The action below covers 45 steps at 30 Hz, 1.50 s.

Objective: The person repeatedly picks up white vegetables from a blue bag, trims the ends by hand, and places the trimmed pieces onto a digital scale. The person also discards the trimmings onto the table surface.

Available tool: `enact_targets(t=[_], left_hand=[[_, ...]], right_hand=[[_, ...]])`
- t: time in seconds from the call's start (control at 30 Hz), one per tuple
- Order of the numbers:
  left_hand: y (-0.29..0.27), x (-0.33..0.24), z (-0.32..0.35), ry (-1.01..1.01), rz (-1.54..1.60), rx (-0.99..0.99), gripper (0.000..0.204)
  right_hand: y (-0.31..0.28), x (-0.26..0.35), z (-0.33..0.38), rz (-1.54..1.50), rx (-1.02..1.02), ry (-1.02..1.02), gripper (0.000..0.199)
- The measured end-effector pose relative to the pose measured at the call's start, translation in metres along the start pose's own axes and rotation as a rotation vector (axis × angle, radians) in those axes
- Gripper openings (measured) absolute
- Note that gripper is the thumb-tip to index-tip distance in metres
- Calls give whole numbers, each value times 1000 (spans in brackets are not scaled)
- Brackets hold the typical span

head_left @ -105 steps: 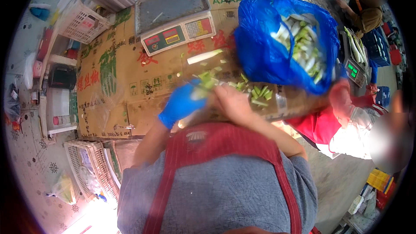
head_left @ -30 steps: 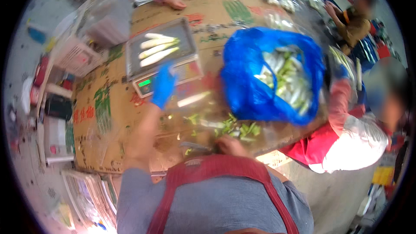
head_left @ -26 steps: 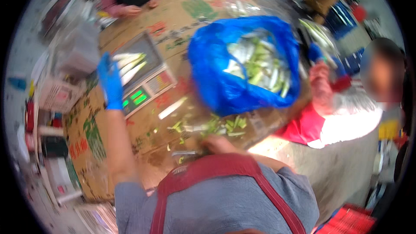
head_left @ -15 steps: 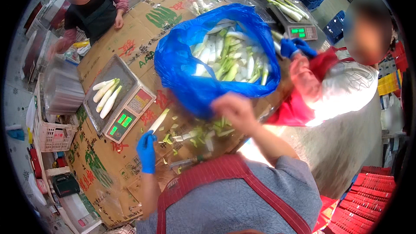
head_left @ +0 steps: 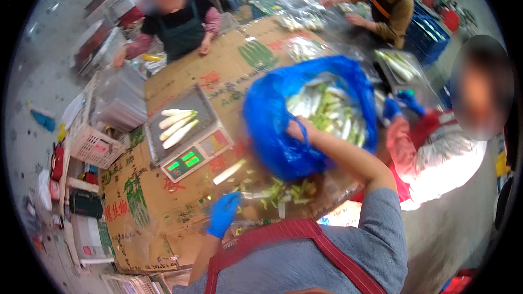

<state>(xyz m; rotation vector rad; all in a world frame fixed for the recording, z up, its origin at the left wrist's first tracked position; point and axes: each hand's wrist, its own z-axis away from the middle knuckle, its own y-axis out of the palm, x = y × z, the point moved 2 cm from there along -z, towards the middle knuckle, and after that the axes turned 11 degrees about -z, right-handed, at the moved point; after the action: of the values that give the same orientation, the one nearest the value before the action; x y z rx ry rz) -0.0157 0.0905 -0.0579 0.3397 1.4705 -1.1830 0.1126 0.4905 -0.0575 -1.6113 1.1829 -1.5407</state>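
Observation:
A large blue plastic bag [head_left: 272, 141] stands on the cardboard-covered table, filled with pale water bamboo shoots [head_left: 327, 106]. My bare right hand [head_left: 297, 129] is closed on the bag's left rim; folds of plastic partly hide the fingers. My left hand [head_left: 224, 213], in a blue glove, rests low over the table with its fingers stretched out, slightly blurred. One trimmed shoot [head_left: 229, 172] lies just beyond those fingertips, apart from them. Green and white peelings [head_left: 289, 191] are scattered between my left hand and the bag. Several shoots [head_left: 178, 126] lie on a digital scale [head_left: 188, 162] to the left.
Clear plastic trays [head_left: 117, 98] are stacked by a white crate [head_left: 98, 144] at the left. A co-worker in blue gloves [head_left: 403, 106] stands close on the right, beside another loaded scale tray [head_left: 397, 68]. Two more people stand across the table [head_left: 229, 65].
The view has shifted, moving the scene right and downward. My right hand has moved from the bag's near side onto its rim. My left hand has let go of the trimmed shoot.

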Motion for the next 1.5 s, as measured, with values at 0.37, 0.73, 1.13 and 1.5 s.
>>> enact_targets(t=[0.37, 0.73, 1.13, 1.5], left_hand=[[3, 4, 15, 41, -81, -9, 25], [-13, 7, 17, 87, -38, -25, 26], [-8, -37, 18, -15, 724, 323, 33], [18, -33, 16, 149, 699, 616, 38]], right_hand=[[24, -37, -21, 84, -76, -149, 36], [-84, 3, 32, -338, -719, 300, 39], [-145, 247, 84, -457, -668, -257, 33], [18, 333, 85, -106, -329, -184, 38]])
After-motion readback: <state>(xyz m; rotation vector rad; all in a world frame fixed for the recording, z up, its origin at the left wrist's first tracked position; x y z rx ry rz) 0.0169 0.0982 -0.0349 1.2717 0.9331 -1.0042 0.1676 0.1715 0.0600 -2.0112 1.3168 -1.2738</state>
